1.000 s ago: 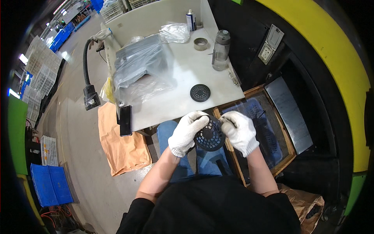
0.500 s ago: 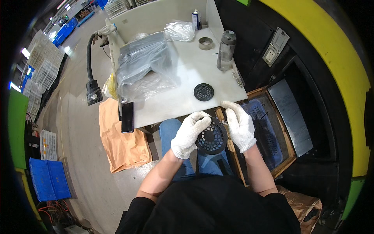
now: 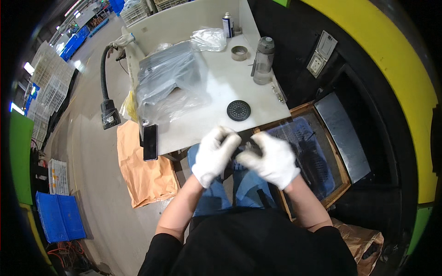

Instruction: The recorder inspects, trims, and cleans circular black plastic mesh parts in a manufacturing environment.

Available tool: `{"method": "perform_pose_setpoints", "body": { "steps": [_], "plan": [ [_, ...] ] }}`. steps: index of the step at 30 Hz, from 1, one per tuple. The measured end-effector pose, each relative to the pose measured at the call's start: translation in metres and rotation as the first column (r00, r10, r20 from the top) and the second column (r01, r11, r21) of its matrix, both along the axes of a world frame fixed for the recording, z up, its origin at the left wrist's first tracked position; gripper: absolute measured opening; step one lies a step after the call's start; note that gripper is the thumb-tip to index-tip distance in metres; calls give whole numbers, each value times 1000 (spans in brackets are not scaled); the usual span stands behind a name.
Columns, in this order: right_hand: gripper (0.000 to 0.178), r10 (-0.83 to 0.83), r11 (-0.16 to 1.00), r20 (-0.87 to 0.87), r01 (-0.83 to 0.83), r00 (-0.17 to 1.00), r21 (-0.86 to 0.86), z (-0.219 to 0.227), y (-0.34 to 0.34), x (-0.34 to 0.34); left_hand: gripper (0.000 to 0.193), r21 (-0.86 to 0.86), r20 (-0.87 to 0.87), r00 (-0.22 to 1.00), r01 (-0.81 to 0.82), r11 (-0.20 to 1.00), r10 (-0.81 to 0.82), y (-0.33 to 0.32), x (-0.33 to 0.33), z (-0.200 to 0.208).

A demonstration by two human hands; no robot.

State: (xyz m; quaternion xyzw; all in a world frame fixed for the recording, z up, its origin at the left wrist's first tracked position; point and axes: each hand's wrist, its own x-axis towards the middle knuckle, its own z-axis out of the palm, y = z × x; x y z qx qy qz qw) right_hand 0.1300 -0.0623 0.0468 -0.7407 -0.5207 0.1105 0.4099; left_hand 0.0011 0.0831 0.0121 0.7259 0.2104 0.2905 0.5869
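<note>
One phone [image 3: 150,142] is resting at the desk's [image 3: 216,99] left edge, probably for easy reach. Plastic [image 3: 168,69] is lying farther back, seemingly out of the hands' way. The left hand [image 3: 214,155] is curling half closed; between both hands a blurred dark piece [image 3: 236,155] is showing, likely kept close for fine handling. A black disc [image 3: 238,110] is lying flat just ahead, presumably within reach. The right hand [image 3: 270,160] is holding thumb and fingers partly apart; whether either is gripping the piece, I can't tell.
</note>
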Motion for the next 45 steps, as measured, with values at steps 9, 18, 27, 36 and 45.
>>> {"method": "perform_pose_setpoints", "body": {
  "steps": [9, 18, 27, 36, 45],
  "plan": [
    [29, -154, 935, -554, 302, 818, 185, -10, 29, -39, 27, -808, 181, 786, -225, 545, 592, -55, 16, -10],
    [19, 131, 962, -986, 225, 107, 152, -22, 21, -40, 33, -411, 169, 972, -79, 908, 161, -39, 0, -25],
    [30, 164, 984, -837, -32, 521, 173, -12, 15, -18, 22, -71, -89, 995, -39, 997, 33, -19, -2, -24],
    [29, 26, 999, -454, -44, 891, -30, -37, 8, -3, 31, -362, -157, 965, -254, 897, 210, -31, 10, -51],
    [31, -71, 996, -371, 84, 926, 20, -38, 9, -11, 34, -681, 57, 945, -199, 705, 322, -36, 12, -63]
  ]
}}
